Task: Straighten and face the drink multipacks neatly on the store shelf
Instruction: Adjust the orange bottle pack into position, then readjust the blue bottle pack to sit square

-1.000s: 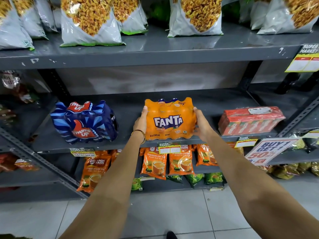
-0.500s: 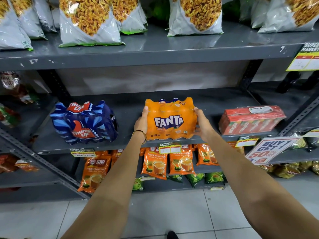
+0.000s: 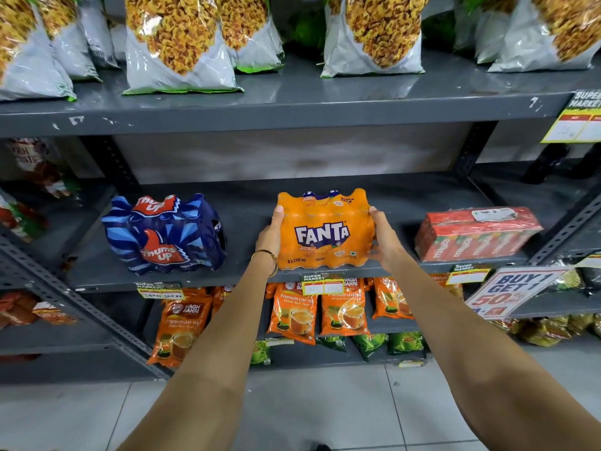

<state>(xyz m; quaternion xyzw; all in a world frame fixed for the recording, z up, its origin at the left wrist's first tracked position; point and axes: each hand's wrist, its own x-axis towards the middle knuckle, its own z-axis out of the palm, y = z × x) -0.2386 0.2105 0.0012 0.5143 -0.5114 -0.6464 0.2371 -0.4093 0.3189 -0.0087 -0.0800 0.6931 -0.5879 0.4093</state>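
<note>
An orange Fanta multipack [image 3: 325, 229] stands at the front edge of the grey middle shelf [image 3: 247, 275], its label facing me. My left hand [image 3: 271, 234] presses its left side and my right hand [image 3: 383, 237] grips its right side and lower corner. Left of it sits a blue Thums Up multipack [image 3: 166, 236], turned slightly askew. On the right lies a red Maaza multipack [image 3: 474, 234], angled with its far end raised toward the right.
Snack bags [image 3: 179, 43] line the top shelf. Orange tea pouches [image 3: 292, 314] hang on the shelf below. A "Buy 1 Get 1" sign [image 3: 510, 291] sticks out at the right. Price tags [image 3: 322, 284] sit on the shelf lip. Grey tiled floor lies below.
Both hands stay on the Fanta pack. The pack has barely shifted; it sits a touch squarer to the shelf edge.
</note>
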